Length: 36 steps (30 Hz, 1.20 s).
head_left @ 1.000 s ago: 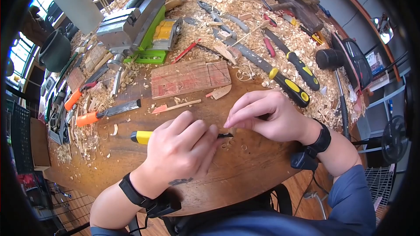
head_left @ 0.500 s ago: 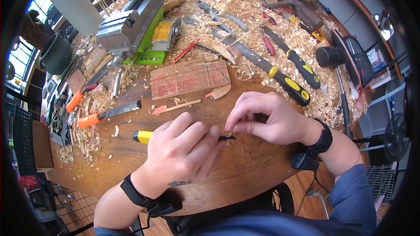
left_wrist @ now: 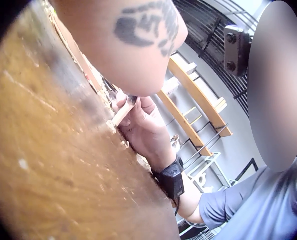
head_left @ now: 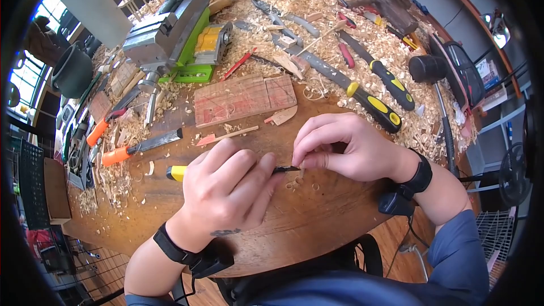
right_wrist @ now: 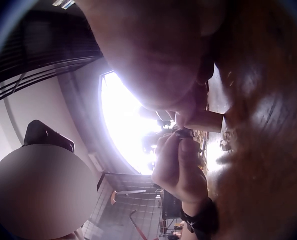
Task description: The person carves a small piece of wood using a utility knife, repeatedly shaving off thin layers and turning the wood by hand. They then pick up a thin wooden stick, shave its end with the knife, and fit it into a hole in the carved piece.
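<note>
My left hand grips a utility knife, its yellow-and-black end showing past the palm on the left. The dark blade points right, its tip by the right fingertips. My right hand pinches a small wooden stick between thumb and fingers. In the right wrist view the same stick sticks out toward the tabletop, close to the blade. The fingers hide most of the stick in the head view. Thin curled shavings lie on the table beneath.
A marked wooden board lies beyond the hands, with a pointed stick before it. Orange-handled chisel at left; green-based vise behind. Yellow-and-black-handled tools and a black mallet rest among wood shavings on the right.
My left hand has shifted slightly left and away from me with the knife, and the blade tip now sits higher by the right fingertips. The right hand has barely moved.
</note>
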Each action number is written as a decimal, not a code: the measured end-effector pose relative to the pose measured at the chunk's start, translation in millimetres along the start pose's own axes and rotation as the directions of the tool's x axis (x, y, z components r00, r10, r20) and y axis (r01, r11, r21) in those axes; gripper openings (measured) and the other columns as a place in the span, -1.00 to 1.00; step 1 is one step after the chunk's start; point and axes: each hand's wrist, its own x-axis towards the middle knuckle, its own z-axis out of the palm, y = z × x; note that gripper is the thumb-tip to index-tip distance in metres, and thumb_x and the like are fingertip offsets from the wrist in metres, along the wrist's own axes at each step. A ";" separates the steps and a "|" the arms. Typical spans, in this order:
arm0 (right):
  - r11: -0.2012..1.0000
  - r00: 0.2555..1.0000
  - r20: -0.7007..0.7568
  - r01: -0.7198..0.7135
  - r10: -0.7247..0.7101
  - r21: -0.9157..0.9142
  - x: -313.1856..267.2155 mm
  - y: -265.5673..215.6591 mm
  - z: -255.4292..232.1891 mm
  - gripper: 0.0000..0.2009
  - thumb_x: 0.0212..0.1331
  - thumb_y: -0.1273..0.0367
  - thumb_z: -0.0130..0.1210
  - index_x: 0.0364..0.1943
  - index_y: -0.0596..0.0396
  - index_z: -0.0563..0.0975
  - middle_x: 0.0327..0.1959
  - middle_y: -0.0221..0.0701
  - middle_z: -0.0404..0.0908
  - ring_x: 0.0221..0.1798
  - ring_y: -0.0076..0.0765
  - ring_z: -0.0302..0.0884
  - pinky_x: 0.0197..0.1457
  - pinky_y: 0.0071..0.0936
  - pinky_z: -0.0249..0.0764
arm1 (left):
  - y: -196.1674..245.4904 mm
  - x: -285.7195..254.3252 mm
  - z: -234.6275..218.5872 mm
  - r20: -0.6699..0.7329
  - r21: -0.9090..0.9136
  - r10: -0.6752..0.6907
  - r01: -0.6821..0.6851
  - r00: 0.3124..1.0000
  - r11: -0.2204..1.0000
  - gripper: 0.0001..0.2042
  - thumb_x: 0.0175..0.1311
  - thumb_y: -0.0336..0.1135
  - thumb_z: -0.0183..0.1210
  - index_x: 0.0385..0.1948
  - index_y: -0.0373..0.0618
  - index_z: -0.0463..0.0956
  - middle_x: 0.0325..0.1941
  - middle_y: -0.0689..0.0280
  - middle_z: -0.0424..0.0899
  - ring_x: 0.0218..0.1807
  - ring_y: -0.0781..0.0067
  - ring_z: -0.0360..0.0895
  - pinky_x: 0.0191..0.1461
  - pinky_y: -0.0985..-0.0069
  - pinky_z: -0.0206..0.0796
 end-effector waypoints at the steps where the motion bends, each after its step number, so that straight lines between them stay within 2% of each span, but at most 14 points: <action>1: 1.000 1.000 0.004 0.006 -0.006 -0.008 0.1 0.7 0.0 -0.85 0.34 0.55 0.39 -0.08 0.04 0.80 -0.08 -0.46 0.77 -0.16 -0.55 0.62 -0.15 -0.55 0.50 | -0.1 0.3 0.1 -0.004 0.000 0.008 -0.008 1.000 1.000 -0.66 -0.17 -0.43 0.53 -0.25 -0.26 0.80 -0.42 0.27 0.60 -0.46 0.26 0.51 -0.43 0.37 0.35; 2: 1.000 1.000 0.004 0.006 -0.006 -0.007 0.1 -0.8 -0.5 -0.85 0.34 0.55 0.39 -0.08 0.04 0.80 -0.08 -0.46 0.77 -0.16 -0.55 0.62 -0.15 -0.55 0.50 | -1.1 0.8 1.6 -0.003 0.001 0.007 -0.007 1.000 1.000 -0.66 -0.17 -0.43 0.53 -0.25 -0.26 0.80 -0.42 0.27 0.60 -0.46 0.26 0.51 -0.43 0.37 0.35; 4: 0.999 0.999 0.018 -0.043 0.043 -0.021 -0.4 -5.0 -2.0 -0.88 0.36 0.53 0.38 -0.08 0.06 0.80 -0.07 -0.44 0.77 -0.14 -0.52 0.65 -0.11 -0.53 0.53 | -2.8 1.5 6.0 -0.044 0.013 0.046 -0.045 0.998 0.999 -0.70 -0.11 -0.36 0.52 -0.27 -0.20 0.78 -0.47 0.39 0.43 -0.44 0.37 0.46 -0.47 0.42 0.31; 11: 1.000 1.000 0.009 0.008 -0.008 0.000 -0.9 3.8 0.2 -0.91 0.41 0.47 0.37 -0.09 0.10 0.79 -0.06 -0.41 0.79 -0.08 -0.49 0.68 -0.04 -0.52 0.56 | 1.9 4.3 4.8 -0.008 0.022 0.068 -0.068 0.998 0.997 -0.67 -0.13 -0.36 0.52 -0.24 -0.22 0.78 -0.46 0.39 0.44 -0.44 0.39 0.45 -0.46 0.45 0.32; 16: 0.999 0.999 -0.035 -0.001 0.003 0.043 -1.6 1.1 2.3 -0.91 0.41 0.45 0.38 -0.10 0.12 0.80 -0.05 -0.46 0.73 -0.15 -0.59 0.59 -0.10 -0.57 0.50 | 3.3 6.4 3.0 -0.050 0.069 0.085 -0.081 0.995 0.994 -0.67 -0.08 -0.37 0.53 -0.21 -0.24 0.79 -0.45 0.39 0.46 -0.45 0.39 0.45 -0.46 0.45 0.33; 19: 1.000 0.997 -0.072 0.013 -0.012 0.022 -1.2 3.2 4.3 -0.89 0.41 0.40 0.40 -0.09 0.06 0.84 -0.12 -0.50 0.73 -0.24 -0.63 0.58 -0.19 -0.59 0.50 | 3.3 6.3 2.9 -0.046 0.077 0.084 -0.080 0.995 0.994 -0.68 -0.06 -0.37 0.53 -0.21 -0.24 0.79 -0.45 0.39 0.46 -0.44 0.39 0.46 -0.46 0.45 0.33; 23: 0.999 0.996 -0.085 0.025 -0.022 0.028 -1.1 7.0 5.5 -0.89 0.40 0.40 0.41 -0.09 0.06 0.84 -0.14 -0.50 0.73 -0.27 -0.65 0.55 -0.20 -0.59 0.49 | 4.1 6.0 4.5 -0.023 0.087 0.084 -0.081 0.996 0.993 -0.69 -0.05 -0.38 0.52 -0.22 -0.24 0.79 -0.45 0.40 0.46 -0.42 0.41 0.46 -0.46 0.46 0.33; 26: 0.998 0.994 -0.095 0.054 -0.050 0.036 -1.5 9.4 6.4 -0.89 0.40 0.40 0.41 -0.09 0.07 0.84 -0.13 -0.49 0.73 -0.26 -0.64 0.57 -0.20 -0.58 0.50 | 6.0 2.8 8.7 -0.006 0.080 0.083 -0.082 0.997 0.993 -0.72 -0.04 -0.39 0.50 -0.23 -0.23 0.79 -0.45 0.41 0.46 -0.41 0.43 0.47 -0.46 0.47 0.33; 28: 0.997 0.995 -0.087 0.046 -0.040 0.062 -1.4 9.5 6.0 -0.89 0.41 0.41 0.40 -0.10 0.09 0.84 -0.13 -0.48 0.73 -0.25 -0.64 0.59 -0.21 -0.58 0.50 | 7.4 -0.9 11.7 0.106 0.061 0.146 -0.153 0.983 0.986 -0.66 -0.13 -0.38 0.54 -0.23 -0.24 0.80 -0.40 0.33 0.59 -0.45 0.33 0.50 -0.44 0.43 0.37; 29: 0.997 0.995 -0.086 0.047 -0.041 0.062 -1.3 8.6 5.3 -0.89 0.41 0.41 0.40 -0.10 0.09 0.84 -0.13 -0.48 0.73 -0.25 -0.64 0.59 -0.21 -0.58 0.50 | 7.5 -1.0 10.7 0.106 0.062 0.146 -0.153 0.984 0.986 -0.66 -0.13 -0.38 0.54 -0.23 -0.24 0.80 -0.40 0.33 0.59 -0.45 0.33 0.50 -0.44 0.43 0.37; 31: 1.000 0.998 -0.061 0.016 -0.015 0.014 -1.8 6.7 3.3 -0.92 0.38 0.48 0.41 -0.14 0.15 0.83 -0.10 -0.45 0.68 -0.11 -0.52 0.61 -0.07 -0.52 0.53 | 7.5 0.2 8.2 0.119 0.053 0.127 -0.134 0.985 0.990 -0.67 -0.12 -0.38 0.54 -0.23 -0.25 0.80 -0.39 0.32 0.60 -0.45 0.33 0.50 -0.44 0.41 0.37; 32: 1.000 0.998 -0.063 0.015 -0.014 0.014 -1.6 8.3 3.9 -0.92 0.38 0.48 0.41 -0.14 0.15 0.83 -0.10 -0.45 0.68 -0.11 -0.52 0.61 -0.07 -0.52 0.53 | 7.8 1.5 7.6 0.118 0.051 0.130 -0.136 0.984 0.989 -0.67 -0.12 -0.38 0.54 -0.23 -0.25 0.80 -0.39 0.32 0.60 -0.45 0.33 0.50 -0.44 0.41 0.37; 34: 0.996 0.991 -0.114 0.075 -0.069 0.044 -0.7 12.4 6.9 -0.90 0.41 0.41 0.40 -0.10 0.09 0.84 -0.15 -0.48 0.73 -0.25 -0.64 0.60 -0.22 -0.59 0.49 | 8.5 3.6 6.0 0.004 0.090 0.096 -0.096 0.995 0.991 -0.66 -0.12 -0.38 0.54 -0.23 -0.26 0.80 -0.39 0.31 0.60 -0.45 0.32 0.50 -0.45 0.40 0.36; 36: 0.997 0.992 -0.112 0.068 -0.065 0.027 -1.1 12.3 6.4 -0.89 0.40 0.41 0.41 -0.10 0.09 0.84 -0.16 -0.48 0.73 -0.26 -0.64 0.59 -0.22 -0.59 0.49 | 8.4 4.8 5.0 -0.013 0.112 0.090 -0.088 0.996 0.990 -0.70 -0.06 -0.39 0.51 -0.22 -0.25 0.79 -0.41 0.35 0.55 -0.42 0.37 0.50 -0.45 0.45 0.35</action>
